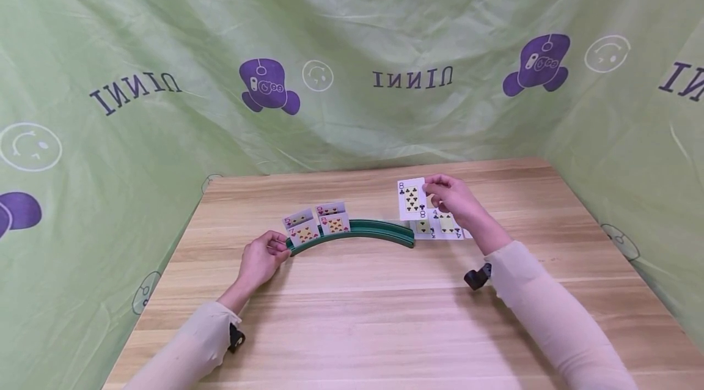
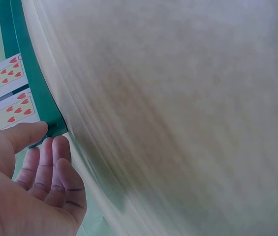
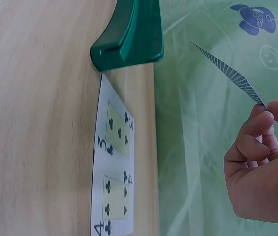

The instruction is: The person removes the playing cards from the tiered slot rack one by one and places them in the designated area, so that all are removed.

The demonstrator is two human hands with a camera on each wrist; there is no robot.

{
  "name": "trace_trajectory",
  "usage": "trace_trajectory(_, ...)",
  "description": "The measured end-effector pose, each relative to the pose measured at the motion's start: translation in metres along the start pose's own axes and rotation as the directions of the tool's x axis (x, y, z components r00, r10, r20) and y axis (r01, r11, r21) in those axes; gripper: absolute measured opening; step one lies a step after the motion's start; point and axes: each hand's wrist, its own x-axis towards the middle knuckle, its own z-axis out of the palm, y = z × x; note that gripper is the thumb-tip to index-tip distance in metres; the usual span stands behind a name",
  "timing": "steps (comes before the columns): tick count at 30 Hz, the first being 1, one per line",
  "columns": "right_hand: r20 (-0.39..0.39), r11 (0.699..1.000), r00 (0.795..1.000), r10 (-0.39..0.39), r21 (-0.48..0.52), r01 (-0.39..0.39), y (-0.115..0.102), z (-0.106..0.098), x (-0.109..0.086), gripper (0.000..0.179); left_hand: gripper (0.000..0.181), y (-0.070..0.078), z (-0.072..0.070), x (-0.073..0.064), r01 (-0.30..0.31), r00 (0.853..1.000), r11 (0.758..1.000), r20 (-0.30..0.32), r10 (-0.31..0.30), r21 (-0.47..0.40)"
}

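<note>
Pinching a white eight-of-clubs card [image 1: 411,199] upright, the right hand [image 1: 453,197] hovered above one curved green plastic rack [image 1: 379,228] at its right end; the left hand [image 1: 261,257] gripped its left.

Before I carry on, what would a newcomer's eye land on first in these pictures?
Probably the eight of clubs, held up in the person's right grip near the right end of the green curved rack. Next, the four cards propped in that rack toward its left end, where the left grip holds it. Behind it all, the purple figures printed on the green backdrop stand out.
</note>
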Motion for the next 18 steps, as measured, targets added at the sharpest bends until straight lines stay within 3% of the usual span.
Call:
trace_trajectory(12, -0.045, 1.000, 0.999, 0.015, 0.017, -0.014, 0.005, -0.024, -0.003, 0.020, 0.026, 0.000, -0.001, 0.000, -0.009, 1.000, 1.000, 0.004, 0.009, 0.000)
trace_trajectory(18, -0.041, 1.000, 0.999, 0.023, 0.012, -0.023, 0.006, -0.033, -0.007, 0.028, 0.026, 0.000, 0.000, 0.000, -0.008, 1.000, 1.000, 0.002, 0.008, -0.002)
